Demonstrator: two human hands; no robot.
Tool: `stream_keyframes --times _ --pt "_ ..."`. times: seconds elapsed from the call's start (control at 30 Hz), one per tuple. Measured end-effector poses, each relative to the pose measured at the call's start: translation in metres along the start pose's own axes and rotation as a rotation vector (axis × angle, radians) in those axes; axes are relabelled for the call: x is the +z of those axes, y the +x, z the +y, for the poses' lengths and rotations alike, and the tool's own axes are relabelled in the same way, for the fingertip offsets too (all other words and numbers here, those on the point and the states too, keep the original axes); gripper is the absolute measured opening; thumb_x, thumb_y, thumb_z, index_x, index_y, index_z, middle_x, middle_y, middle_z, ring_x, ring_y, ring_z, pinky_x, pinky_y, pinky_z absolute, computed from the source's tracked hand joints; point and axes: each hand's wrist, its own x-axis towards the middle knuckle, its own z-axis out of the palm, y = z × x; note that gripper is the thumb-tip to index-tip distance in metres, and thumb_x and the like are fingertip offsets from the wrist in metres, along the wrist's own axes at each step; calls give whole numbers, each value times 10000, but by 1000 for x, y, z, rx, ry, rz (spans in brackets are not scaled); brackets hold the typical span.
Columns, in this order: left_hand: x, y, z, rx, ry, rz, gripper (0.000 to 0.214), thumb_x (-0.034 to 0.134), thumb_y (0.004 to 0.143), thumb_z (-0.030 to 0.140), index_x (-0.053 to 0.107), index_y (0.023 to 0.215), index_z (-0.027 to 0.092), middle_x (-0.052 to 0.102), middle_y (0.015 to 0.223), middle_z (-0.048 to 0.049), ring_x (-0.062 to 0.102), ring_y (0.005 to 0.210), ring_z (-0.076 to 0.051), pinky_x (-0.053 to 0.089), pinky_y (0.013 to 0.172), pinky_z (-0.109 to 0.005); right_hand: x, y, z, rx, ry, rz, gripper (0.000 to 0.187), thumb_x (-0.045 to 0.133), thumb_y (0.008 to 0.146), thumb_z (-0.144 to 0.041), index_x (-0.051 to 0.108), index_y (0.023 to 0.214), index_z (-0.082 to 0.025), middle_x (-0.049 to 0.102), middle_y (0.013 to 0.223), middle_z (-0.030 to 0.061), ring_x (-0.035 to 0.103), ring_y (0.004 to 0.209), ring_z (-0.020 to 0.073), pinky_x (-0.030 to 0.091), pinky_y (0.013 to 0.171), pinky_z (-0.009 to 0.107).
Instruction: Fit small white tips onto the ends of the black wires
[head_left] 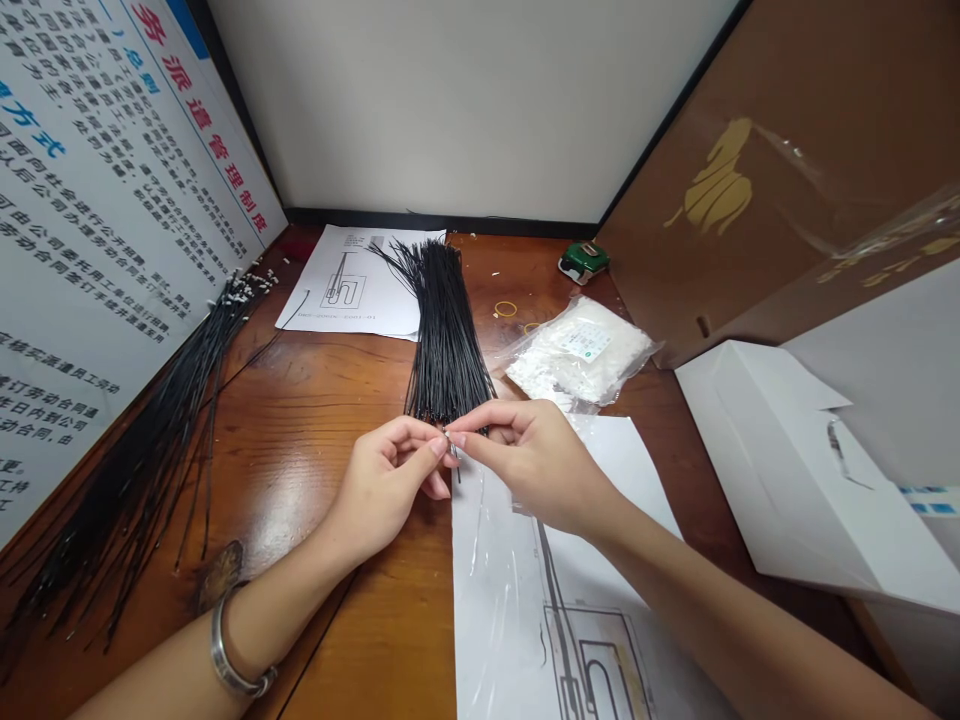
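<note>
My left hand and my right hand meet fingertip to fingertip, both closed in a pinch. Between them shows a tiny white connector, by the left fingertips. A thin black wire hangs below the right fingertips; its upper part is hidden by the fingers. Just beyond my hands, a thick bundle of black wires lies lengthwise, its near ends close to my fingers. Off to the left, another bunch of black wires has white pieces on its far ends.
A clear bag of small white pieces lies right of the bundle. Behind it sits a green tape measure. Printed drawings lie under my right arm and at the back. A white box stands at right; a lettered panel borders the left.
</note>
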Motion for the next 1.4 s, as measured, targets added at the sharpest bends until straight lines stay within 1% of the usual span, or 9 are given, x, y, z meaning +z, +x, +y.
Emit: stream_keyframes --times 0.07,0.17,0.37,0.5,0.7,0.87,1.1,1.23,1.4 --pt "0 0 0 1 -1 8 139 623 809 250 610 768 118 662 697 -14 582 505 -70 493 509 -185 3 -1 -1 -27 -28 43 122 620 763 -230 715 745 -156 501 482 -35 310 400 61 225 363 221" --pt "1 2 0 9 -6 16 131 622 811 246 613 771 123 664 698 -10 585 504 -68 488 506 -178 4 -2 -4 -43 -51 74 119 617 760 -219 713 736 -153 432 455 -56 275 397 58 195 354 217" --pt "1 2 -1 -8 -30 9 141 629 811 265 627 850 130 672 711 -11 597 513 -80 496 516 -192 1 1 -8 30 -39 97 82 633 760 -220 680 755 -152 315 385 -103 224 363 52 159 344 210" --pt "1 1 -1 -31 -56 28 164 645 798 286 612 810 126 684 731 -24 602 510 -83 502 520 -199 0 0 -6 13 -47 77 92 620 770 -233 670 740 -161 333 391 -98 236 365 51 160 345 204" --pt "1 2 0 -50 -91 41 202 671 775 312 610 785 120 699 733 -37 610 513 -87 519 520 -202 2 -1 -2 -16 -52 84 112 606 774 -257 654 729 -167 385 385 -88 290 329 53 197 327 207" --pt "2 1 2 -49 -101 41 223 686 758 333 610 769 124 698 721 -40 618 535 -101 534 516 -214 4 0 -1 -28 -71 104 129 605 778 -267 647 718 -160 388 384 -85 312 323 53 218 330 210" --pt "3 1 3 -44 -86 55 246 683 751 361 608 755 127 691 705 -41 618 525 -111 536 502 -228 3 -2 -5 -22 -106 92 127 591 779 -263 650 725 -163 395 384 -77 332 332 62 227 342 216" --pt "3 0 3 -36 -75 55 217 669 765 333 607 750 125 686 704 -40 617 539 -109 536 513 -226 3 -2 -4 -23 -130 88 124 587 777 -253 648 715 -164 389 389 -78 321 345 63 224 348 215" --pt "4 0 3 -38 -69 55 188 659 772 301 605 744 123 674 686 -35 609 545 -105 535 524 -224 4 -3 -2 -40 -159 97 120 601 770 -246 654 709 -157 349 398 -88 270 377 59 199 361 211"
